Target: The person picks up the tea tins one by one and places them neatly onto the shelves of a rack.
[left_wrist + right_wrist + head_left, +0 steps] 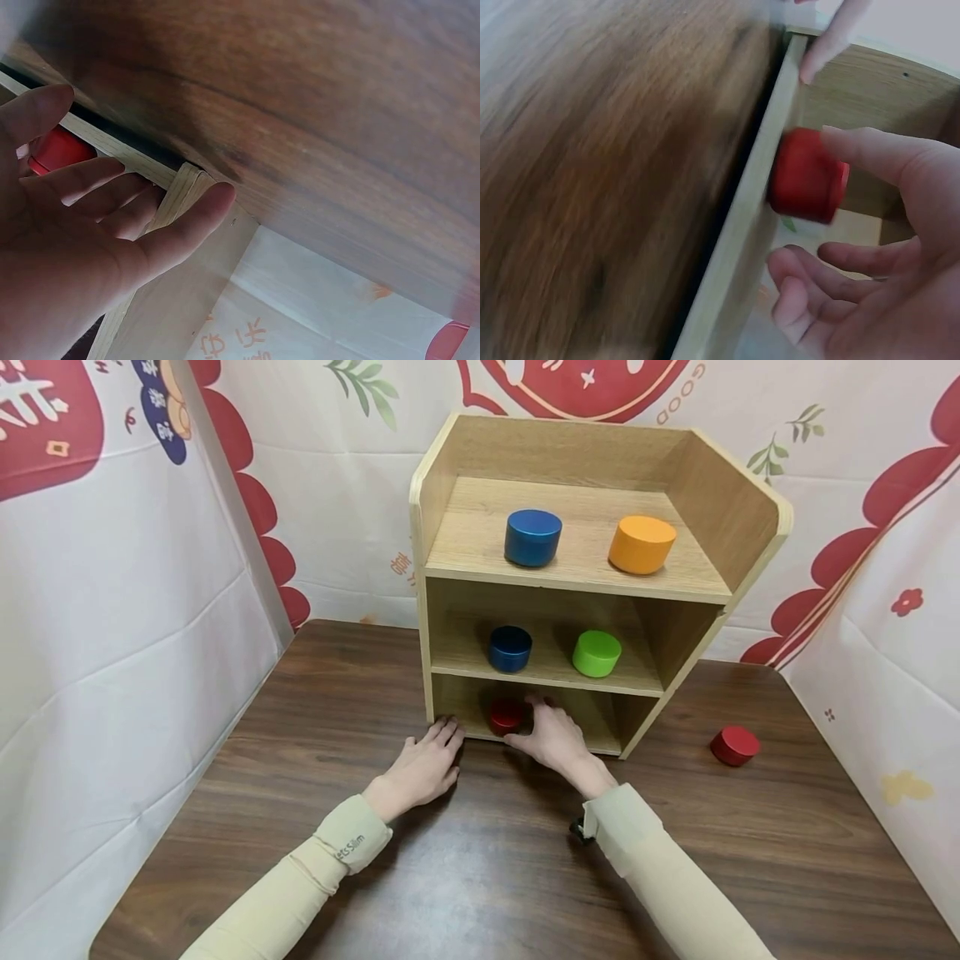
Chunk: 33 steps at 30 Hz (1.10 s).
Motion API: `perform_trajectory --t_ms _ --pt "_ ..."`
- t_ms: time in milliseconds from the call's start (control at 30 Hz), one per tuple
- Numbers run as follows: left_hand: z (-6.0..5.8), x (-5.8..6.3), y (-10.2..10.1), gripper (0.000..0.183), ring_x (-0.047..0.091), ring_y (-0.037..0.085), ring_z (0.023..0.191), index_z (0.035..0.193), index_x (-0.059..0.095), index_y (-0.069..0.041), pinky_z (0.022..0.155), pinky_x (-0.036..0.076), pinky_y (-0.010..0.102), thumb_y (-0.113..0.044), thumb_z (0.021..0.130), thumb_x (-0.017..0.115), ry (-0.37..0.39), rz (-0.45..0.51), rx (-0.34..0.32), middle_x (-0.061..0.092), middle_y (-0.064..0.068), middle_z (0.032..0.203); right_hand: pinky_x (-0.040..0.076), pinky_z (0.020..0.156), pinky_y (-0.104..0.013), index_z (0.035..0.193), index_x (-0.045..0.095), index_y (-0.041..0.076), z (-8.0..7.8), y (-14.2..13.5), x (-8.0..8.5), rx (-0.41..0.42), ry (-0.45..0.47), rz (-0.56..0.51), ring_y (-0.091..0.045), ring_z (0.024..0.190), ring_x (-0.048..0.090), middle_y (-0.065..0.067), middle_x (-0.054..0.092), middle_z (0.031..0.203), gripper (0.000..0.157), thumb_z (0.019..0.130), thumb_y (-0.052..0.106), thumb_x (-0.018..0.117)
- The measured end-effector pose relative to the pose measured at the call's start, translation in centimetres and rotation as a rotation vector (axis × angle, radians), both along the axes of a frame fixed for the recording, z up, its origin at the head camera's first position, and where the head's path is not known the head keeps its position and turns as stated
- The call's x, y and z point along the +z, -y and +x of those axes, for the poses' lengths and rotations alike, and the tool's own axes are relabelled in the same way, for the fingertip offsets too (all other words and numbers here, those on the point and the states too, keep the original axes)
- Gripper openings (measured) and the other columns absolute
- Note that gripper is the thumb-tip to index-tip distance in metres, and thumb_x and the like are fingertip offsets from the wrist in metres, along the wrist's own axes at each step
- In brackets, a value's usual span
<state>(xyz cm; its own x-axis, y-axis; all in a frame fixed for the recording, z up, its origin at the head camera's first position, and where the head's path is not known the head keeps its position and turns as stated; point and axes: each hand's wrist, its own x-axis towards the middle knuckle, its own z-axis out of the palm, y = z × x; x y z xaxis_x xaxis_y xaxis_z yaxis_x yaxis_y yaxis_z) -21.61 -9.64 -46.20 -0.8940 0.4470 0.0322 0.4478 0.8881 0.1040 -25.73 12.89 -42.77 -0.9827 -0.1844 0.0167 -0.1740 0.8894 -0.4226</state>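
Observation:
On the bottom level of a wooden shelf unit (570,589) sits a round red tin (506,717). My right hand (553,739) is at the tin's right side. In the right wrist view its thumb overlaps the edge of the red tin (804,176), while the other fingers are bent and apart from it; whether the thumb touches cannot be told. My left hand (423,768) lies at the unit's lower left front corner, fingers spread. The left wrist view shows its fingers near the wooden side panel (206,259), with part of the red tin (64,150) behind them.
A blue tin (532,538) and an orange tin (642,545) stand on the top level. The middle level bears a dark blue tin (510,649) and a green tin (597,653). Another red tin (735,746) lies on the brown table (480,877), right of the unit.

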Motion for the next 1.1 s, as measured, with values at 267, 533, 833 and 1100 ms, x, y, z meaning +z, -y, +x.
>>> perform_trajectory --t_ms 267,533,833,1100 --pt "-0.1 0.1 0.0 0.064 0.03 0.027 0.145 0.148 0.037 -0.007 0.09 0.046 0.054 -0.03 0.092 0.059 0.008 -0.009 0.004 0.033 0.011 0.156 0.051 0.08 -0.048 0.133 0.052 0.005 2.3 -3.3 1.5 0.034 0.056 -0.029 -0.031 0.103 0.064 -0.015 0.067 0.113 0.07 0.078 0.043 0.073" --pt "0.0 0.1 0.0 0.064 0.03 0.028 0.145 0.148 0.037 -0.006 0.091 0.046 0.055 -0.03 0.092 0.059 0.008 0.001 -0.002 0.033 0.012 0.156 0.051 0.077 -0.039 0.123 0.057 -0.002 4.6 -8.1 2.2 0.143 0.111 -0.085 -0.027 0.093 0.065 -0.018 0.068 0.103 0.063 0.078 0.037 0.076" --pt "0.0 0.0 0.0 0.064 0.031 0.028 0.145 0.148 0.037 -0.006 0.09 0.046 0.055 -0.029 0.093 0.058 0.004 0.004 -0.004 0.033 0.013 0.156 0.047 0.068 -0.029 0.117 0.061 0.0 5.2 -14.0 3.1 0.103 0.129 -0.052 -0.014 0.081 0.061 -0.004 0.067 0.089 0.061 0.076 0.042 0.077" --pt "0.1 0.1 -0.1 0.064 0.03 0.029 0.145 0.148 0.036 -0.005 0.091 0.045 0.054 -0.029 0.092 0.059 0.01 0.007 -0.002 0.033 0.013 0.156 0.047 0.061 -0.023 0.123 0.056 -0.003 4.7 -19.5 3.8 -0.059 -0.051 -0.078 -0.021 0.083 0.067 -0.016 0.07 0.095 0.062 0.08 0.038 0.075"
